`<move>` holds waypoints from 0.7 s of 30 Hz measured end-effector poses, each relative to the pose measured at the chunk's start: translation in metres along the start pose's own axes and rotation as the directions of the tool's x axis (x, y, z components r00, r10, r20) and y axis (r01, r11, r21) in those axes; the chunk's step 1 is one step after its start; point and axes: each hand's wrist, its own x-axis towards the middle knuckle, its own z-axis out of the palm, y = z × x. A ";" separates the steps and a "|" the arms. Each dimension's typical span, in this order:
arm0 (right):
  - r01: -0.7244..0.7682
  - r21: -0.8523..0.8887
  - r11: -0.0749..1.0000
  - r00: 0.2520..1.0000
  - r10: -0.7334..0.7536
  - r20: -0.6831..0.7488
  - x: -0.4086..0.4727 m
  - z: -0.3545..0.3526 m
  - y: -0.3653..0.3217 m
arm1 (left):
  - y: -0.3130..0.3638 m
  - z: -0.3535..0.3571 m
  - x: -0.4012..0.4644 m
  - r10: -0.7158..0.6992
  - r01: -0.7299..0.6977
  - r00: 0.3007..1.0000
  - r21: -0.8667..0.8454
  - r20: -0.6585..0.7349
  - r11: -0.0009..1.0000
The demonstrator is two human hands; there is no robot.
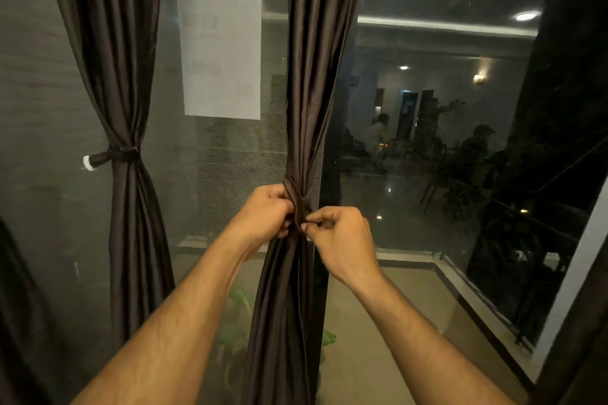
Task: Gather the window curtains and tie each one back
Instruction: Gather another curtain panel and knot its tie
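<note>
Two dark brown curtains hang before a glass window. The left curtain (121, 82) is gathered and cinched by a dark tie-back (122, 153) fixed to a white wall hook (88, 163). The middle curtain (311, 82) is bunched at waist height, with a dark fabric band (295, 196) wrapped around it. My left hand (263, 214) grips the band on the curtain's left side. My right hand (342, 235) pinches the band's end between thumb and forefinger at the front. The band's fastening is hidden by my fingers.
White paper sheets (222, 56) are stuck on the glass between the curtains. A green plant (237, 316) shows low behind the middle curtain. A black window frame (559, 148) stands at right. The glass reflects a lit room with people.
</note>
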 end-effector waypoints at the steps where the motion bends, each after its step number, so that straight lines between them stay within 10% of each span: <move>1: -0.015 0.025 1.000 1.000 0.015 0.007 0.002 0.004 -0.001 | 0.001 -0.001 0.001 -0.008 0.009 1.000 0.021 -0.021 1.000; 13: -0.462 0.567 0.682 0.886 0.322 0.334 0.012 0.006 -0.037 | 0.007 -0.011 -0.007 0.009 0.007 0.991 0.112 -0.134 0.994; 21: -0.439 0.674 0.594 0.893 0.371 0.254 0.021 0.016 -0.041 | 0.005 -0.020 -0.012 0.075 -0.055 0.988 0.147 -0.134 0.988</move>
